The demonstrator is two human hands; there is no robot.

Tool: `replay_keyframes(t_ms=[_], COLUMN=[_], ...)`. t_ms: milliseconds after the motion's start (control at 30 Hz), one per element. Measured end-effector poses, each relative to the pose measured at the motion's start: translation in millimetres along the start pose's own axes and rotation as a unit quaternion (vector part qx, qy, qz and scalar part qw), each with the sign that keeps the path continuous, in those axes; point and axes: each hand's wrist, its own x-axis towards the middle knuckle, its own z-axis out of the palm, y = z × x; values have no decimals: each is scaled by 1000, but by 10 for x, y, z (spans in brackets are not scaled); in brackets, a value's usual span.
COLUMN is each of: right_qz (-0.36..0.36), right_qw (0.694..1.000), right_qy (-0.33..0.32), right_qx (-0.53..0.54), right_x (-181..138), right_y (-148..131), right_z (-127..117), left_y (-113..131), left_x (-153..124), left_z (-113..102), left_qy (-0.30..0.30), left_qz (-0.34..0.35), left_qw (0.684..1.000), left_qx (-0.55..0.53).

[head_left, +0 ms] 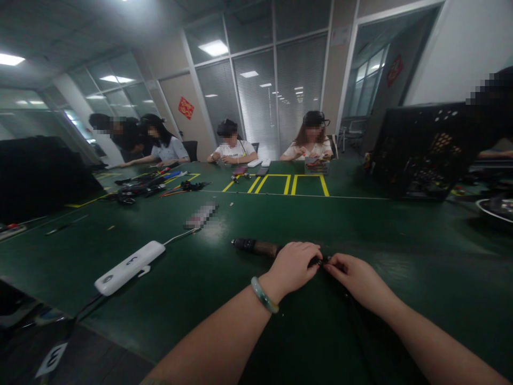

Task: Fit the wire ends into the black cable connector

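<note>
Near the middle of the green table (248, 299), both hands meet over a dark rod-shaped tool (262, 248), close to each other with a narrow gap between their fingertips. Its long axis runs left to right, almost level, with the far tip reaching left and the other end vanishing under the fingers. That left portion is a black, ribbed collar narrowing to a small tip; behind it comes a brownish sleeve with a mesh-like look. Whether the whole body is metal or plastic, I cannot tell.

The left hand (295, 267) lies palm down over the tool, fingers curled around it and nearly closed, thumb on the near side. The right hand (358, 278) has its thumb and forefinger pinched together on a black end piece (326, 259) at the tool's right — its exact shape is hidden by the fingers. On the left wrist sits a smooth, pale green bangle (264, 295).

To the left lies a glossy white power strip (130, 267) with rounded ends, marked "3", slanting from near left to far right. A thin white lead (180, 236) joins it to a blurred flat slab (201, 215). Farther left is a tangle of black cables (138, 187). Yellow tape (287, 184) marks the table's far part, where a co-worker (310, 144) sits behind a clear box (316, 167). At far right stands a black perforated case (420, 155) — boxy and upright.
</note>
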Motion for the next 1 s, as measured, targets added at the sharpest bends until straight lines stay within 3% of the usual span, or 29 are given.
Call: replay_keyframes(t_ms=[1000], right_qz=[-9], right_qw=[1000], right_qy=[17], right_qx=[22], right_x=[-11], right_y=[-5], right_z=[34], left_y=[-35], left_x=[-8], left_z=[41], left_qy=[20], left_qz=[15], left_qw=[1000], left_qx=[-8])
